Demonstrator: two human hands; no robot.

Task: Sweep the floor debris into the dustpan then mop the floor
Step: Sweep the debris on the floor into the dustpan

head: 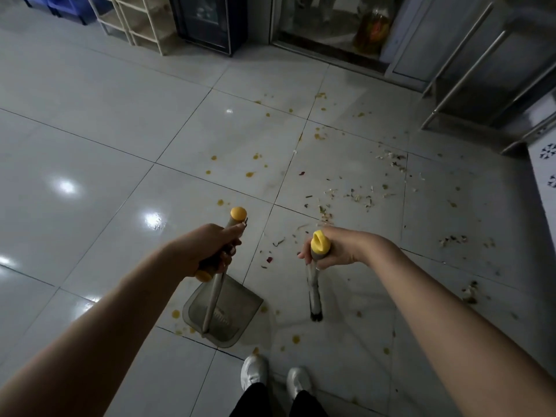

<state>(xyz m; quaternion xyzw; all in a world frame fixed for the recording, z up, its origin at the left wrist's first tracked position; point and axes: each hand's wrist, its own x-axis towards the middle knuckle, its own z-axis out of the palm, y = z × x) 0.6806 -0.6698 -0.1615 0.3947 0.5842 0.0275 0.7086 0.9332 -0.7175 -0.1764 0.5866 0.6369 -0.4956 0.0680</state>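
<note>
My left hand (207,251) grips the yellow-capped handle of a long-handled grey dustpan (237,311), whose pan rests on the tiled floor just ahead of my feet. My right hand (334,249) grips the yellow-topped handle of a broom (313,291); its dark bristle head touches the floor to the right of the pan. Scattered debris (361,197), bits of vegetable scraps and peel, lies across the tiles ahead and to the right. Orange-yellow spots (249,174) dot the floor in the middle and around the pan.
My white shoes (254,373) stand at the bottom centre. A steel table frame (469,85) stands at the right back, a white patterned cabinet (544,176) at the right edge. Cream shelving (141,22), a dark cabinet (207,22) and blue bins (60,4) line the far wall.
</note>
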